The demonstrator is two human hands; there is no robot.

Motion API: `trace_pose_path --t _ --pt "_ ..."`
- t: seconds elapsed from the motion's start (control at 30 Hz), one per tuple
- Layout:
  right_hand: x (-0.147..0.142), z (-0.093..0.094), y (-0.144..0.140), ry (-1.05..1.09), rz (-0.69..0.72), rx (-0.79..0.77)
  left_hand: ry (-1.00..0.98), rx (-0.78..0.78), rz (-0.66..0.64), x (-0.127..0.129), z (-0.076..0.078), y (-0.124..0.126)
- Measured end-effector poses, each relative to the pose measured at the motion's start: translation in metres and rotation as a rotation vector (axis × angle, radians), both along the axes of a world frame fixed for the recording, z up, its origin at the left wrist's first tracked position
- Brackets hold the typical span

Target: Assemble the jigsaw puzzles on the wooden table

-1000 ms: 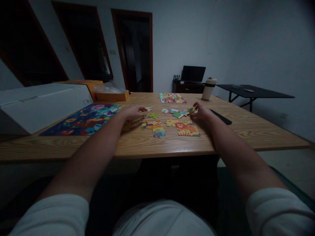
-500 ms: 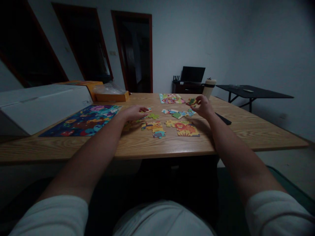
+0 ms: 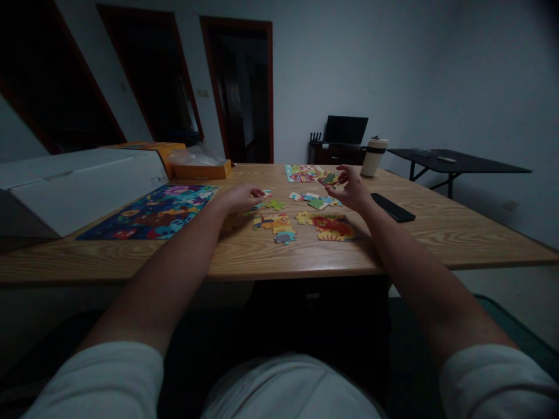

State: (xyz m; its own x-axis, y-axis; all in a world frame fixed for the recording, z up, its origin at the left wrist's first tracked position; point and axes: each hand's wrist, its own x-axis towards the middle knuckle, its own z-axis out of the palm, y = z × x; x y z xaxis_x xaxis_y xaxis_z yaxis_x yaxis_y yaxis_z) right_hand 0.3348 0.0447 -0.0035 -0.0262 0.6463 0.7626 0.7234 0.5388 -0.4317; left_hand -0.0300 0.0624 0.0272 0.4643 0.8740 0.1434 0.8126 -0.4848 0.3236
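Observation:
My right hand [image 3: 353, 189] pinches a green and red puzzle piece [image 3: 331, 179] between thumb and fingers, above the far part of the wooden table. On the left, my left hand [image 3: 243, 199] is closed with its fingertips at a small pale-blue puzzle piece [image 3: 266, 192]. Green puzzle pieces [image 3: 275, 205] lie beside it. A joined yellow section with a red lion [image 3: 334, 227] lies nearer me, and another joined yellow-orange section [image 3: 274, 223] sits to its left. Blue, white and green pieces [image 3: 317, 201] are grouped between the hands.
A colourful picture sheet [image 3: 286, 173] lies behind the pieces. At the left are a dark-blue picture sheet [image 3: 152, 215], a white box [image 3: 87, 186] and an orange tray [image 3: 203, 170] with clear plastic. A black phone-like slab [image 3: 393, 208] and a cream tumbler [image 3: 374, 158] stand right.
My right hand has moved left with its puzzle piece, in front of the picture sheet, uncovering the tumbler and black slab. My left hand has barely moved.

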Motion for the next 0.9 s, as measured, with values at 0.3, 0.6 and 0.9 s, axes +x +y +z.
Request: trace_pose_path --t 0.3,0.6,0.9 --pt "-0.088 0.01 -0.015 -0.039 0.143 -0.069 -0.482 -0.436 -0.063 0.009 0.006 -0.01" --pt "-0.148 0.012 -0.042 -0.235 0.206 -0.28 -0.507 -0.357 -0.131 0.004 0.006 -0.007" --pt "-0.124 -0.002 -0.07 -0.645 0.432 -0.419 -0.217 -0.325 -0.006 -0.011 0.011 -0.006"
